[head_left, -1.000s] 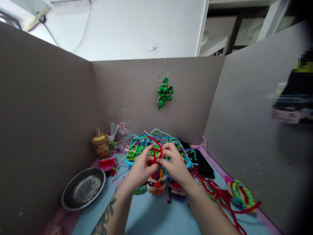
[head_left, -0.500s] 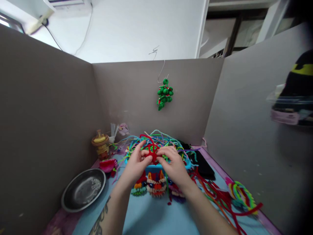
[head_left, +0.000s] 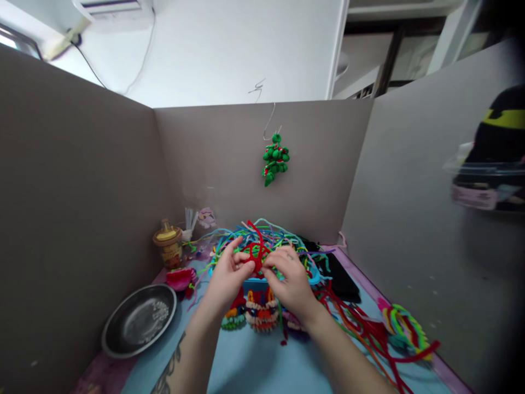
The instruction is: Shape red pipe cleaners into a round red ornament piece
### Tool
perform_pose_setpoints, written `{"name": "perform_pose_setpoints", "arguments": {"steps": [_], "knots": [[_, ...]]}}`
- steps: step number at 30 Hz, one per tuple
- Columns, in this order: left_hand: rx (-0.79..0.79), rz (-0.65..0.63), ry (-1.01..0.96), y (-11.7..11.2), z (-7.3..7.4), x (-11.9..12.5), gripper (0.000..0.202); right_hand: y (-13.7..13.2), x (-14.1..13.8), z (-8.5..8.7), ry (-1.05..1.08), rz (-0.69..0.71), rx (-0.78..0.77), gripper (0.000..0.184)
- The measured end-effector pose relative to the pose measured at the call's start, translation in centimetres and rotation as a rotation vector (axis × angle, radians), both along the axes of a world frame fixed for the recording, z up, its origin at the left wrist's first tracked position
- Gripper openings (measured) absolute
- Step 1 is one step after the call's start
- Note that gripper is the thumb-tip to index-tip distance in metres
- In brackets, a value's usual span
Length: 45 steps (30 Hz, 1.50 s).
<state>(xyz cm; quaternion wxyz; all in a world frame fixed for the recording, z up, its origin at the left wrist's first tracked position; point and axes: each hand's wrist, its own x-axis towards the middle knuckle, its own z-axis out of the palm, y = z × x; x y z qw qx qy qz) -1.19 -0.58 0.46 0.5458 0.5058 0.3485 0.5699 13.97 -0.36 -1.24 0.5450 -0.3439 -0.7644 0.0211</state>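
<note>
Between my two hands is a red piece of bent pipe cleaner (head_left: 257, 254), with one loose end sticking up. My left hand (head_left: 230, 271) pinches its left side between thumb and fingers. On the right side, the fingertips of my right hand (head_left: 289, 273) are closed on the same red piece. Both hands are in front of a blue basket (head_left: 257, 284) heaped with many-coloured pipe cleaners (head_left: 266, 227). Below the hands, several fuzzy pipe-cleaner figures stand in a row; the middle one (head_left: 262, 312) is orange and cream, and its neighbours are partly hidden by my wrists.
A metal bowl (head_left: 118, 323) with small pale bits lies at left, near a pink piece (head_left: 180, 278) and a brown-lidded cup (head_left: 169, 246). Red pipe cleaners (head_left: 369, 328) and a black flat object (head_left: 342, 279) lie at right. A green ornament (head_left: 275, 160) hangs on the back partition.
The red strand's loose end has swung from leaning left to standing more upright. My right hand has turned slightly at the red piece; my left hand keeps its hold.
</note>
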Motion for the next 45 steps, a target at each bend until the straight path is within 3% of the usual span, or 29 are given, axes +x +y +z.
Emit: {"name": "perform_pose_setpoints", "arguments": {"steps": [8, 17, 21, 24, 28, 31, 38, 43, 45], "knots": [[0.082, 0.065, 0.202, -0.3, 0.6, 0.2, 0.071, 0.3, 0.0, 0.4, 0.067, 0.071, -0.233, 0.017], [0.157, 0.056, 0.340, -0.1, 0.0, -0.2, 0.071, 0.4, 0.1, 0.4, 0.032, -0.002, -0.251, 0.010], [0.176, 0.034, 0.381, -0.1, 0.1, -0.6, 0.072, 0.8, 0.4, 0.2, 0.112, 0.027, -0.297, 0.004], [0.173, -0.009, 0.415, -0.3, 0.1, -0.8, 0.072, 0.9, 0.5, 0.0, 0.135, 0.041, -0.292, 0.011], [0.184, -0.068, 0.488, -0.4, -0.1, -0.9, 0.072, 0.9, 0.5, -0.1, 0.087, 0.085, -0.343, 0.004], [0.218, -0.067, 0.547, -0.4, -0.3, -0.9, 0.073, 0.9, 0.5, 0.0, 0.037, 0.111, -0.404, 0.012], [0.235, 0.071, 0.545, 0.0, -0.6, -1.1, 0.071, 2.0, 0.2, -1.1, 0.090, 0.276, -0.554, 0.021], [0.396, 0.500, 0.679, 0.5, -0.1, -1.2, 0.032, 2.8, 0.1, -1.8, 0.345, 0.074, -0.476, 0.025], [0.409, 0.471, 0.756, 0.4, -0.1, -0.9, 0.019, 2.9, 0.2, -1.9, 0.411, -0.008, -0.426, 0.025]]}}
